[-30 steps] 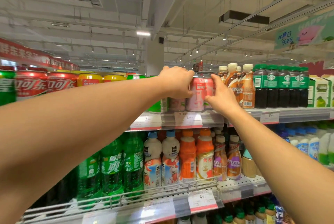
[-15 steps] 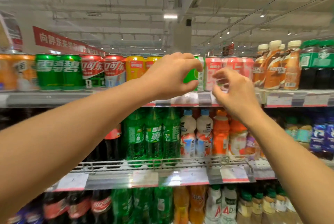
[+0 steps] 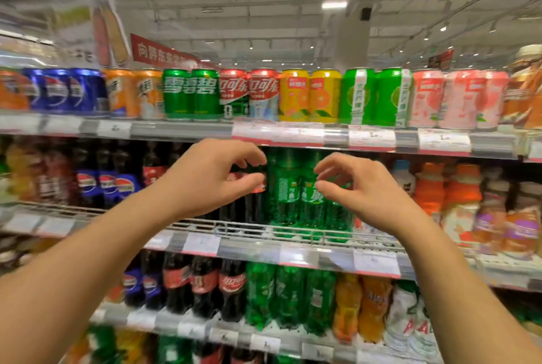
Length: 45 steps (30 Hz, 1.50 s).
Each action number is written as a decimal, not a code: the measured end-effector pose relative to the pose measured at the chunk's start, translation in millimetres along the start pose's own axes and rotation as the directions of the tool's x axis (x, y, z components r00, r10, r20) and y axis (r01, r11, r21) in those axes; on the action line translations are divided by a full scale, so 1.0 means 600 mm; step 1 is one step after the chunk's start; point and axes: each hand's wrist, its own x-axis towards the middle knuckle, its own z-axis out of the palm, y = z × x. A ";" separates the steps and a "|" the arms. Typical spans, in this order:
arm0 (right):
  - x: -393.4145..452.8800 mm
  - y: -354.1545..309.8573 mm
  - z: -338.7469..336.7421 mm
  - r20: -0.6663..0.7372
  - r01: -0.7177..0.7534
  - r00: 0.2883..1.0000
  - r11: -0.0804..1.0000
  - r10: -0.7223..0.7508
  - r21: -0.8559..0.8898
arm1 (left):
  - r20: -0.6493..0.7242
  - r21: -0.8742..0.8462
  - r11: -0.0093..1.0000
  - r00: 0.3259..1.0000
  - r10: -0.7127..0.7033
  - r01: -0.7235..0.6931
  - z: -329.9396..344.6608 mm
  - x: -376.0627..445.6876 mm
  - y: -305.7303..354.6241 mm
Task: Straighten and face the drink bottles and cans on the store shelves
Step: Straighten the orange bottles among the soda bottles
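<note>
We see both hands raised in front of the second shelf, fingers loosely curled and holding nothing. The left hand (image 3: pixel 209 177) hovers before dark cola bottles (image 3: pixel 252 187), thumb and forefinger narrowly apart; the right hand (image 3: pixel 359 192) hangs before the green soda bottles (image 3: pixel 289 190), fingers spread a little wider. Whether either hand touches a bottle we cannot tell, as the picture is blurred. The green bottles are ribbed translucent plastic, standing upright behind a thin wire rail (image 3: pixel 293 230) along the shelf's front edge. Above, glossy metal cans (image 3: pixel 264 93) stand in a tight row, side by side, at the lip of the top shelf (image 3: pixel 181 129), which carries clear plastic price strips. A gap between the two hands leaves the green labels in plain sight. Below, more rounded plastic bottles (image 3: pixel 234 284) crowd the lower shelf.
</note>
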 end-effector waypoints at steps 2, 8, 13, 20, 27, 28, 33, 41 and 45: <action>-0.010 -0.009 0.031 0.032 -0.012 0.999 0.999 0.011 0.032 | 0.037 -0.004 0.998 0.998 -0.055 0.055 -0.001 -0.046 -0.021; -0.049 -0.035 0.123 0.027 -0.072 0.997 0.987 0.069 0.146 | 0.117 -0.038 0.970 0.965 -0.236 0.242 0.006 -0.167 -0.077; -0.075 -0.065 0.184 0.005 -0.113 0.993 0.977 0.114 0.179 | 0.133 -0.089 0.945 0.944 -0.302 0.315 0.004 -0.239 -0.122; -0.091 -0.122 0.268 -0.040 -0.219 0.973 0.964 0.228 0.148 | 0.205 -0.158 0.940 0.941 -0.269 0.303 0.012 -0.306 -0.212; -0.121 -0.190 0.361 -0.041 -0.333 0.941 0.942 0.335 0.040 | 0.395 -0.017 0.963 0.887 -0.242 0.270 0.078 -0.348 -0.326; -0.124 -0.200 0.374 -0.030 -0.354 0.935 0.935 0.354 0.017 | 0.416 0.002 0.965 0.877 -0.240 0.263 0.092 -0.353 -0.338; -0.146 -0.240 0.406 -0.029 -0.425 0.905 0.904 0.424 -0.042 | 0.482 0.119 0.971 0.844 -0.237 0.206 0.161 -0.352 -0.357; -0.193 -0.247 0.366 -0.087 -0.535 0.845 0.837 0.528 -0.114 | 0.416 0.191 0.956 0.864 -0.283 0.221 0.215 -0.345 -0.363; -0.225 -0.229 0.346 -0.100 -0.576 0.817 0.809 0.568 -0.117 | 0.404 0.199 0.949 0.863 -0.305 0.243 0.216 -0.333 -0.355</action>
